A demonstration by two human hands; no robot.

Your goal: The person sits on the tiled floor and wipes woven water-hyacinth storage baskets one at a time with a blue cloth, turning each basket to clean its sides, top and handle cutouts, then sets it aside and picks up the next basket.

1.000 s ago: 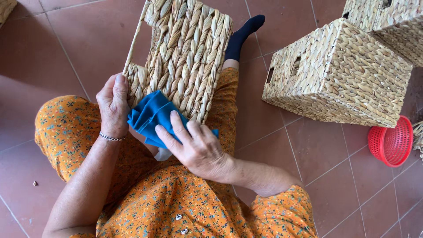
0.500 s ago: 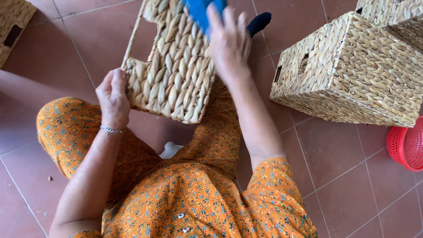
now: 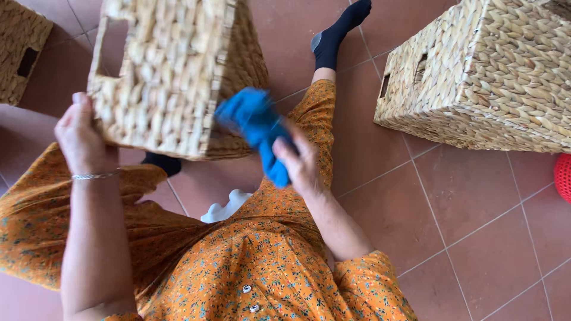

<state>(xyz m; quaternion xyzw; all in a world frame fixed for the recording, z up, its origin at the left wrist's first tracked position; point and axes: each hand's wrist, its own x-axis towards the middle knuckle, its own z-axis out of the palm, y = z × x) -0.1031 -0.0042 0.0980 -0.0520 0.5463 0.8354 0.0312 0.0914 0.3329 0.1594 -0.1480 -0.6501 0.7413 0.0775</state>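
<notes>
**Head view: one basket held, one cloth in hand**

Head view. Woven baskets in view: three. Basket one, the held woven basket (image 3: 172, 77), is raised above the lap and tilted, one flat side facing the camera, with one rectangular handle cut-out visible near its upper left corner. The left hand (image 3: 80, 139) grips its lower left corner; the fingers are clenched around the edge, thumb on the near face. One metal bracelet (image 3: 94, 175) sits on the left wrist.

Blue cloths in view: one. The blue cloth (image 3: 257, 128) is bunched in the right hand (image 3: 300, 163), whose fingers are closed on it. The cloth lies just beside the right edge of the held basket; whether it touches the weave cannot be told, because the cloth is blurred.

Basket two, the large woven basket (image 3: 482, 77), stands on the tiled floor (image 3: 464, 226) to the right, well apart from both hands, with one handle slot visible on its side. Basket three, the far-left basket (image 3: 21, 50), is cut by the frame edge.

Black socks in view: two, one (image 3: 336, 35) on the outstretched foot, one (image 3: 162, 163) below the held basket. One white cloth (image 3: 226, 208) lies in the lap of the orange floral dress (image 3: 238, 273). One red plastic item (image 3: 562, 177) shows at the right edge.
</notes>
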